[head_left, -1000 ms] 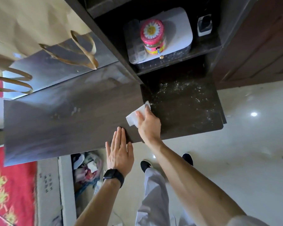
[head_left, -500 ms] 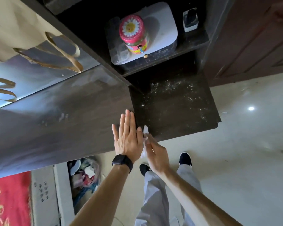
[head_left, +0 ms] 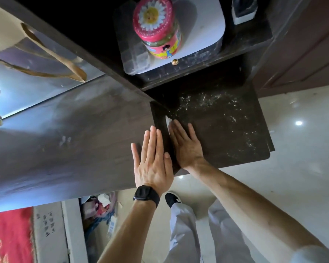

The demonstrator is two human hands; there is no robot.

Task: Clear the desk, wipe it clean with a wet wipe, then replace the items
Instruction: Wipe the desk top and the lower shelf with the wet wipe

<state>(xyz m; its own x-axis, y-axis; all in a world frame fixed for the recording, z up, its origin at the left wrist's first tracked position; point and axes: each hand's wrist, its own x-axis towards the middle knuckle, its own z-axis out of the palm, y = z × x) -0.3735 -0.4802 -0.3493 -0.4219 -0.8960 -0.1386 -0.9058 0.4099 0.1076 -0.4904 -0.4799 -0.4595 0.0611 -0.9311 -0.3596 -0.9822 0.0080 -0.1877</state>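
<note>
A dark wooden desk [head_left: 74, 149] runs across the view, with a lower, darker section [head_left: 226, 133] at the right speckled with white dust. My left hand [head_left: 152, 158], a black watch on its wrist, lies flat with straight fingers on the desk near its front edge. Beside it, my right hand [head_left: 184, 143] presses flat on the lower section, with a white wet wipe [head_left: 168, 121] under its fingers; only the wipe's tip shows past the fingertips.
On a shelf above stands a pink-lidded jar [head_left: 158, 29] on a clear plastic box [head_left: 133, 50], with a white box [head_left: 207, 25] behind. A paper bag with handles [head_left: 51, 65] sits at the back left. Below are a cluttered bin [head_left: 99, 209] and a red mat [head_left: 8, 234].
My right hand slid the wipe back to the desk's front edge, then forward again onto the lower section. My left hand stayed flat on the desk.
</note>
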